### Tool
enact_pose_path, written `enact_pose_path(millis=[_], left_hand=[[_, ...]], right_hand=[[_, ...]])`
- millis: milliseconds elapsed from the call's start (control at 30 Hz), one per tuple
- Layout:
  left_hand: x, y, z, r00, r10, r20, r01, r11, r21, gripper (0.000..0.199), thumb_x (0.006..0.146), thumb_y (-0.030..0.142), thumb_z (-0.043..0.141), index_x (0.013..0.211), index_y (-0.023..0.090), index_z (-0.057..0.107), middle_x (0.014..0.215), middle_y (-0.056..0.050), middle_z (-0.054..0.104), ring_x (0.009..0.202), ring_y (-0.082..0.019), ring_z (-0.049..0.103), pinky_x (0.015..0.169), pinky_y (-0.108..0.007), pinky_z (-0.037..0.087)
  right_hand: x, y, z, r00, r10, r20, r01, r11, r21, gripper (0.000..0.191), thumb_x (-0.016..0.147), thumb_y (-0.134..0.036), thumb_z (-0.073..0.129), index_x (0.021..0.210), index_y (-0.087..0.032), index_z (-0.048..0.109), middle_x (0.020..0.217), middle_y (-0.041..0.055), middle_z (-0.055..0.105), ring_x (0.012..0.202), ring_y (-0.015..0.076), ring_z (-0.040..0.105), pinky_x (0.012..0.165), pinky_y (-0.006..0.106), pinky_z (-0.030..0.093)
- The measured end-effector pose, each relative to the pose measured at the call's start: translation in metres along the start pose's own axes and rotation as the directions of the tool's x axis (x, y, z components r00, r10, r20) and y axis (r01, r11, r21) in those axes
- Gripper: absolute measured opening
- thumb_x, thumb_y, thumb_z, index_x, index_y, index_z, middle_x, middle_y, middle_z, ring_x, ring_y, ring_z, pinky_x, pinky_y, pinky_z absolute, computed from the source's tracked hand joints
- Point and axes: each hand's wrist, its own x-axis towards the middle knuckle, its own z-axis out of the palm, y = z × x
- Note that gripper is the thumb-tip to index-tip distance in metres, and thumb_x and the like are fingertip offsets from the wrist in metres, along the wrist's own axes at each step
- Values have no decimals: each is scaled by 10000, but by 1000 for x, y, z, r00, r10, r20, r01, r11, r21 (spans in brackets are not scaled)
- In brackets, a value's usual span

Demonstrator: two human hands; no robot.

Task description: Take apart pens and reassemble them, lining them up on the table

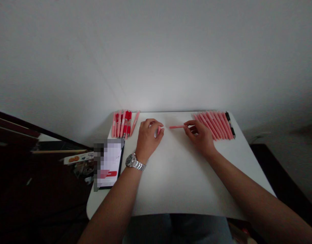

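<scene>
My left hand (149, 137), with a metal watch (132, 160) on its wrist, is closed around a small pink pen part (159, 129), mostly hidden by the fingers. My right hand (200, 135) pinches one end of a slim pink pen barrel (176, 127), which points left toward my left hand. A small gap separates the two pieces. Just right of my right hand lies a row of pink pens (217, 125), side by side, with a black pen (230, 125) at its right end. Left of my left hand is a group of pink and red pens (121, 124).
The white table (171, 189) stands against a grey wall (166, 67). A tablet or phone (111, 162) with a lit screen, partly blurred out, lies at the table's left edge. Beyond that edge are loose items and a patterned strip (78, 158).
</scene>
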Motion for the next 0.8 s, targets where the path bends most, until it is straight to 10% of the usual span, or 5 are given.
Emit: enact_pose_path(millis=[467,800], left_hand=[[2,-10,-4,980,-102,-171,94,994,-55,110,954,205,585,1039,199,654,1047,-67,683,1040,-229,622,970,-406,493],[1,-15,-2,971,-169,-169,167,986,-26,91,942,208,591,994,194,664,1007,-66,691,982,-227,634,910,-394,511]], right_hand=[[-1,-4,-3,943,-225,244,275,942,-194,107,971,-197,544,1032,-208,631,959,71,656,749,168,611,673,299,491],[-1,-4,-2,955,-176,239,226,954,-199,61,926,-188,602,963,-199,649,927,68,640,784,185,619,690,304,489]])
